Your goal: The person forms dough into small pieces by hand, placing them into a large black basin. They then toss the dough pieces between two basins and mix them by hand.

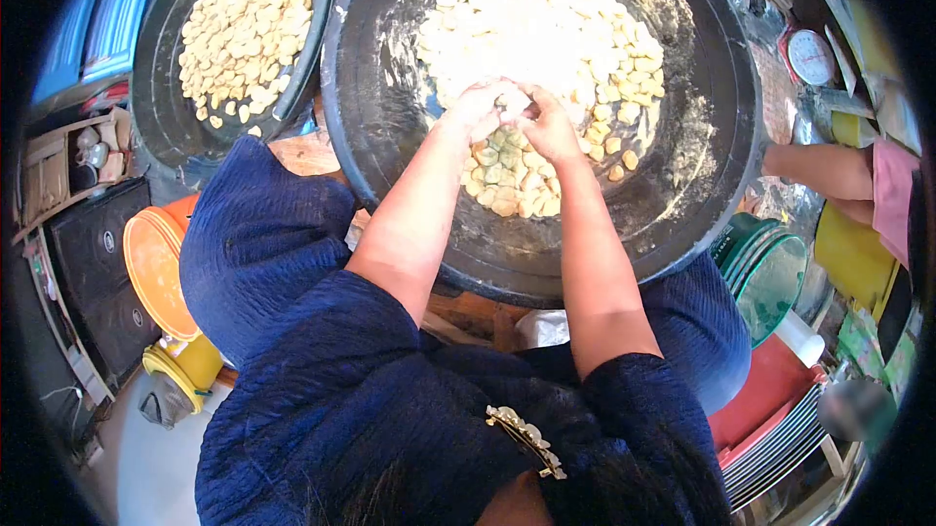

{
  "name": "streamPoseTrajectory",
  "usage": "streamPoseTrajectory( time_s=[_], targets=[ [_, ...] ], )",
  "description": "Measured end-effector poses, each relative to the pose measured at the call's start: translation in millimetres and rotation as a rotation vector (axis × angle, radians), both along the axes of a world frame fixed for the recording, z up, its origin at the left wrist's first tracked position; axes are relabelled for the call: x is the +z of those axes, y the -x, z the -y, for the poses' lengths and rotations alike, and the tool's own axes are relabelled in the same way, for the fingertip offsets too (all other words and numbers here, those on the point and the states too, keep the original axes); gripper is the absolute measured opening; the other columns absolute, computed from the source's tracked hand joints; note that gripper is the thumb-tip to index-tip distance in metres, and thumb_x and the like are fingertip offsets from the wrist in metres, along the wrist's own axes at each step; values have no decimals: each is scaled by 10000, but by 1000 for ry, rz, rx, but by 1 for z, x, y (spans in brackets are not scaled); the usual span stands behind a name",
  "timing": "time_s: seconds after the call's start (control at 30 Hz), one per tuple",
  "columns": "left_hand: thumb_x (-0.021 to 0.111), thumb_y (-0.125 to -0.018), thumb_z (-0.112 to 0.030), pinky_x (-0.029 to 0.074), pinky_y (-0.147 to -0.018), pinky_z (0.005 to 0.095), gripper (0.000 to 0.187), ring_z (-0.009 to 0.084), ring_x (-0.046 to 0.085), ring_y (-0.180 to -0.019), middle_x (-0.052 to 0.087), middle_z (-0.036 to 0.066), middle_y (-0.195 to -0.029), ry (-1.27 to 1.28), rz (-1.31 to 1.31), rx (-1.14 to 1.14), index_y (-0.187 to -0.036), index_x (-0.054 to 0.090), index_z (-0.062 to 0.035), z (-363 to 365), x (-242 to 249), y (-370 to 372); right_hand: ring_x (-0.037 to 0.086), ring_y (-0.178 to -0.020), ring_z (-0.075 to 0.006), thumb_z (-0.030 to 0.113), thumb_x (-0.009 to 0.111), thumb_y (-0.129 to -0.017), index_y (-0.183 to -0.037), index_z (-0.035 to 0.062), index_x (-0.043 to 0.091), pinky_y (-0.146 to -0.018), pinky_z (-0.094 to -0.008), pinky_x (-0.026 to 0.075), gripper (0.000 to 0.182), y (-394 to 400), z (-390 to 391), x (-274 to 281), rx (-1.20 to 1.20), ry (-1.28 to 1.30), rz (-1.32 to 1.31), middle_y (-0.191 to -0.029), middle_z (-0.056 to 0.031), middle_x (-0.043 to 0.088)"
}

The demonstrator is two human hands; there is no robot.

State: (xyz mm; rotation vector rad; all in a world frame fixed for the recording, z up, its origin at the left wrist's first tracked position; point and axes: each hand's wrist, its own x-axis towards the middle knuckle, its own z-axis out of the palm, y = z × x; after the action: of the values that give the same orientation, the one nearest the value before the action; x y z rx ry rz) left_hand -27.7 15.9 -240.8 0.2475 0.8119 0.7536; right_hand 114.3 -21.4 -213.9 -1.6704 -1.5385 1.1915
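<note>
A wide black basin with flour-like powder on its walls holds many pale dough pieces, overexposed at the middle. Over the near part of this pile, my left hand and my right hand meet, fingers bent and pressed together. Something pale seems to be between the fingertips, too bright to make out. More flattened pieces lie just below my hands in the basin.
At the upper left stands a second dark basin with similar pieces. An orange tub is at left, green buckets at right. Another person's bare limb reaches the big basin's right side. A round scale sits at upper right.
</note>
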Motion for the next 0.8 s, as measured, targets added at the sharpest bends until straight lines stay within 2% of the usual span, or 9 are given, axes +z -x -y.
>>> streamPoseTrajectory(
  time_s=[0.17, 0.33, 0.4, 0.43, 0.47, 0.57, 0.67, 0.7, 0.8],
  targets=[
    [563, -818, -88, 537, -680, 310, 162, 189, 622, -781, 602, 95, -884, -30, -369, -14, -966, 545, -26, -3, 29, 3, 573, -711, -147, 68, 583, -765, -976, 26, 611, -644, -255, 471, 217, -28, -6, -2, -548, 232, -195, -817, -49, 606],
    [560, -822, -101, 528, -650, 285, 181, 165, 612, -761, 601, 89, -886, -110, -168, -90, -985, 545, -24, 1, 13, 2, 518, -662, -96, 57, 591, -767, -1024, 56, 598, -584, -246, 448, 258, -21, 2, -4, -152, 34, -163, -917, -71, 577],
    [560, -823, -107, 525, -644, 281, 188, 159, 606, -752, 601, 89, -891, -141, -145, -100, -990, 547, -21, -1, 16, 4, 522, -738, -123, 78, 603, -773, -1033, 42, 587, -575, -245, 446, 263, -24, -1, -5, -128, 247, -534, -941, -69, 561],
    [552, -829, -105, 521, -642, 274, 193, 156, 598, -747, 598, 88, -898, -143, -197, -92, -1003, 544, -21, -5, 11, 6, 517, -981, -217, 125, 654, -739, -1108, 34, 566, -832, -355, 445, 390, -30, -4, -1, -256, 419, -377, -1052, -160, 537],
    [544, -835, -103, 517, -640, 267, 199, 152, 590, -742, 595, 87, -905, -144, -246, -85, -1016, 541, -21, -7, 12, 8, 517, -981, -217, 125, 654, -739, -1108, 34, 566, -832, -355, 445, 390, -38, -6, -7, -252, 418, -379, -1052, -160, 537],
    [534, -858, -131, 500, -586, 253, 202, 141, 580, -724, 587, 74, -853, -103, -195, -61, -1029, 544, -26, -8, 24, 10, 513, -994, -256, 149, 637, -759, -1151, 51, 552, -851, -370, 442, 413, -40, -1, -22, -231, -11, 188, -1198, -176, 444],
    [521, -885, -202, 464, -547, 231, 237, 138, 572, -711, 572, 50, -777, -114, -214, -194, -1043, 539, -26, -3, 32, -1, 515, -996, -247, 187, 640, -767, -1088, 38, 586, -851, -355, 444, 357, -21, -5, -21, -8, -182, -115, -1224, -144, 423],
    [521, -885, -202, 464, -547, 231, 237, 138, 572, -711, 572, 50, -777, -114, -214, -194, -1043, 539, -26, -3, 32, 0, 521, -982, -224, 222, 643, -772, -1033, 12, 596, -827, -334, 451, 338, -17, -6, -24, -42, -15, -397, -1215, -125, 431],
    [537, -876, -329, 429, -542, 231, 334, 125, 550, -693, 547, 19, -713, -95, -363, -326, -1027, 563, -32, -5, 25, 10, 521, -967, -195, 211, 638, -777, -1020, -6, 586, -790, -310, 458, 330, -34, -16, -10, -442, 282, -248, -1157, -121, 449]
  ],
)
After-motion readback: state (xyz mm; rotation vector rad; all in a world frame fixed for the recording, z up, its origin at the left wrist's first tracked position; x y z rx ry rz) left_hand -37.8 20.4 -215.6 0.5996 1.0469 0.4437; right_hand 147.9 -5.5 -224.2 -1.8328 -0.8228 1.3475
